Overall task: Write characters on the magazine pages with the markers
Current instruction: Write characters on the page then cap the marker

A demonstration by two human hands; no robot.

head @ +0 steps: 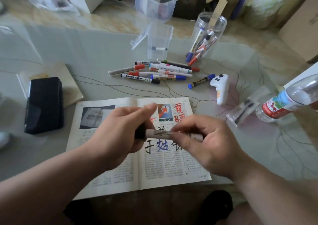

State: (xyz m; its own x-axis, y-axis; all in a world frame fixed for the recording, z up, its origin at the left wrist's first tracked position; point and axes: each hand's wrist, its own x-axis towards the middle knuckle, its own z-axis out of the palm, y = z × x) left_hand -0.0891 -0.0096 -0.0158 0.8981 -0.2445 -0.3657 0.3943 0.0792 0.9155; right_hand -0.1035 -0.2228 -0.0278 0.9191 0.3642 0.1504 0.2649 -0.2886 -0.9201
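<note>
An open magazine (154, 166) lies at the table's near edge, with red, black and blue handwritten characters across its right page. Above it both hands hold one white marker (160, 133) level. My left hand (120, 131) grips its black cap end. My right hand (199, 142) pinches the white barrel. A pile of loose markers (154, 70) with red, blue and black caps lies on the table beyond the magazine. A single blue-capped marker (201, 81) lies apart to the right.
A clear jar (206, 35) holds more markers at the back right, beside clear plastic boxes (159, 40). A black case (43, 104) rests on a book at left. A white controller (221, 88), a clear holder (244, 107) and a water bottle (285, 102) lie at right.
</note>
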